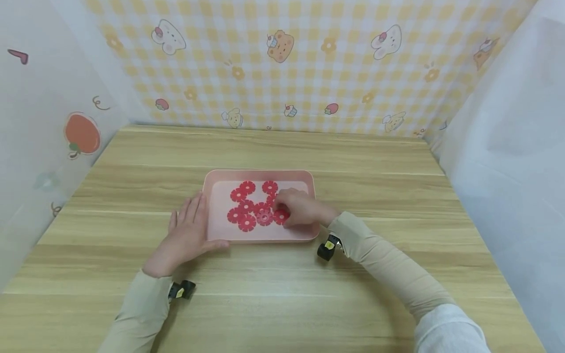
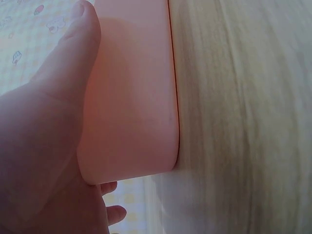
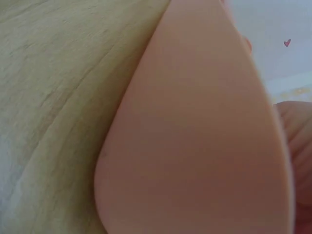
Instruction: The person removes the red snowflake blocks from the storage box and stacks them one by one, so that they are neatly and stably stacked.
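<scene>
A shallow pink tray [image 1: 260, 240] holds several red flower-shaped discs [image 1: 247, 223] with notched edges, many overlapping. One pale pink flower-shaped piece [image 1: 264, 217] lies among them. My left hand [image 1: 187, 235] rests against the tray's left end, fingers straight along the side and thumb along the front edge; the left wrist view has the thumb against the tray's outer wall [image 2: 131, 97]. Inside the tray's right half, my right hand [image 1: 300, 208] has its fingers curled and pinches a red disc [image 1: 281, 217] between thumb and fingers. In the right wrist view, the tray wall [image 3: 195, 136] hides most of that hand.
The tray stands on a wood-grain table [image 1: 273, 294]. Behind it rises a yellow checked backdrop [image 1: 304, 73] with cartoon animals. White sheets flank the table left and right [image 1: 499, 122]. Small black cameras [image 1: 326, 249] sit at both wrists.
</scene>
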`<action>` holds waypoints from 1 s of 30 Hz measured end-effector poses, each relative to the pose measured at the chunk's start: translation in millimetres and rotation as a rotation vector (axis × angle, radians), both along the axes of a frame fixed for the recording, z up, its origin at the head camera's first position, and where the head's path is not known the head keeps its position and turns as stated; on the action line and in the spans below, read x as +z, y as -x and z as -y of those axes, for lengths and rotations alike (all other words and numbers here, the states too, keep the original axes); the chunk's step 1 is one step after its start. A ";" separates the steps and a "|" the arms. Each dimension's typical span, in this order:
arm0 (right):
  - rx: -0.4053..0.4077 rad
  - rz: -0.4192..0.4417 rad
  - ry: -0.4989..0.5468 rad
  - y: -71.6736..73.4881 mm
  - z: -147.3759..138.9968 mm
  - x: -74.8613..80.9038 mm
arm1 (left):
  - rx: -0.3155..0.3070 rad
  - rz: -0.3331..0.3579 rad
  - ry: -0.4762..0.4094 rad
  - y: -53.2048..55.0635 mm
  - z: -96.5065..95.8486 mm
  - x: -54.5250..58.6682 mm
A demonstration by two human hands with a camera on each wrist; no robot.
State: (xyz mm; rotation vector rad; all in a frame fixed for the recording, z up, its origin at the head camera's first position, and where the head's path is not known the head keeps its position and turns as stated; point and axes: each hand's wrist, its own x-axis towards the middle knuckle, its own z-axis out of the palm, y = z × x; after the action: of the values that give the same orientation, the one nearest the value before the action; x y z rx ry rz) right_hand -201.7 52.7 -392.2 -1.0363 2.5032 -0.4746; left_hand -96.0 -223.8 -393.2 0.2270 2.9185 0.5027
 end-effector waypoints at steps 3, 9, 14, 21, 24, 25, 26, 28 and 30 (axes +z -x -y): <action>0.006 -0.027 -0.018 -0.2 0.2 -1.6 | 0.000 0.000 -0.001 0.5 -0.8 1.1; -0.006 -0.017 -0.041 -3.1 0.0 0.4 | 0.002 -0.003 0.004 1.4 -1.0 1.6; -0.020 0.028 -0.038 -4.5 -1.4 2.2 | 0.005 0.002 -0.003 1.2 -0.9 1.3; -0.036 0.076 -0.012 -4.7 -7.6 10.2 | 0.004 -0.009 -0.021 1.4 -1.6 -0.2; -0.028 0.069 0.005 -4.6 -10.8 13.2 | 0.003 -0.017 -0.028 1.8 -1.1 -1.4; -0.024 0.066 0.013 -4.6 -11.7 14.2 | 0.003 -0.020 -0.032 1.8 -0.7 -1.8; -0.022 0.063 0.022 -4.5 -12.9 15.4 | 0.002 -0.021 -0.038 1.6 -0.8 -1.9; -0.024 0.051 0.037 -4.0 -15.8 17.9 | 0.003 -0.020 -0.042 1.6 -0.4 -2.2; -0.024 0.040 0.057 -2.9 -19.5 21.9 | 0.003 -0.020 -0.044 1.5 -0.5 -2.2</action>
State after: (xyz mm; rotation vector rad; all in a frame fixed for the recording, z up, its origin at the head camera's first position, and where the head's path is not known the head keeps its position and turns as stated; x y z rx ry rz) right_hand -198.8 72.2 -370.3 -1.0079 2.4827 -0.5710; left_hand -97.6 -223.3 -395.4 0.2352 2.9296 0.5690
